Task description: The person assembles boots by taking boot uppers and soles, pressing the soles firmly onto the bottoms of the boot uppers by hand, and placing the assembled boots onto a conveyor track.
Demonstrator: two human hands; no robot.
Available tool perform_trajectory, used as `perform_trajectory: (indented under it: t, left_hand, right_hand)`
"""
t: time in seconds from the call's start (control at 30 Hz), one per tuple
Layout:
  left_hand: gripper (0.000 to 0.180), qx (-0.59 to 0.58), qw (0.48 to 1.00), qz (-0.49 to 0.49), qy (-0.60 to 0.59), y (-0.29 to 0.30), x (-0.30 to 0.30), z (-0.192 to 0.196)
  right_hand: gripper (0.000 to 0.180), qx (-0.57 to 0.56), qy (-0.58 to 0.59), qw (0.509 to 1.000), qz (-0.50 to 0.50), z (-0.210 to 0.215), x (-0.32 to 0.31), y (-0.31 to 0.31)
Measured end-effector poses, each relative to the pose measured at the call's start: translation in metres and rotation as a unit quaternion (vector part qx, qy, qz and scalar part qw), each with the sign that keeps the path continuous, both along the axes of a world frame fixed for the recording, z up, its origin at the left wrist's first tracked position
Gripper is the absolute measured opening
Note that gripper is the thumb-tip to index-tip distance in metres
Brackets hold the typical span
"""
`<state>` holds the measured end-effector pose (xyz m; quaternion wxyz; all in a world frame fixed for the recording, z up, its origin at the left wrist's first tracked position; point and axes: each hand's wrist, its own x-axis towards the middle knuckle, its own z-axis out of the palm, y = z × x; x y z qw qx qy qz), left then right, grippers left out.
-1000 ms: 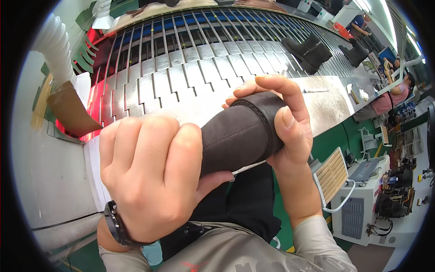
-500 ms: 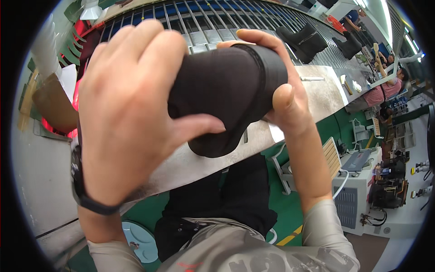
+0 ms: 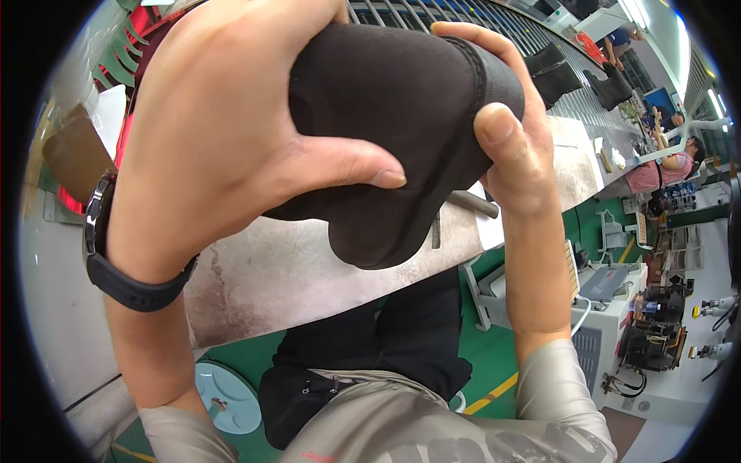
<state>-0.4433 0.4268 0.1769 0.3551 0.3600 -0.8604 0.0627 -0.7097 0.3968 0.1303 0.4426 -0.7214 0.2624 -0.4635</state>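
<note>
Both hands grip a dark fabric sleeve piece, held up close for a look.

Left hand [image 3: 224, 131] wraps the piece's body, fingers curled round it, thumb pressed across the front; right hand [image 3: 513, 147] pinches the banded end betw. thumb and fingers. The dark fabric piece [image 3: 394, 131] hangs in the air above the worn grey workbench [image 3: 285, 278] (not touching it). Step looks like inspection; next move prob. needs a turn w/ steady grip. Beyond, slatted conveyor [image 3: 478, 19], similar dark pieces [image 3: 556, 69].
</note>
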Motion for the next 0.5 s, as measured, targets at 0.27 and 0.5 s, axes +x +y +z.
perform_trajectory:
  t: [0.27, 0.5]
  left_hand:
    - [0.077, -0.097, 0.995, -0.001, -0.03, 0.072, -0.017, -0.006]
    - [0.017, -0.248, 0.963, -0.013, -0.101, 0.189, -0.044, -0.045]
  right_hand:
    - [0.109, -0.104, 0.058, 0.993, 0.006, 0.001, -0.038, 0.061]
    - [0.083, -0.274, 0.437, 0.856, 0.009, 0.063, -0.049, 0.173]
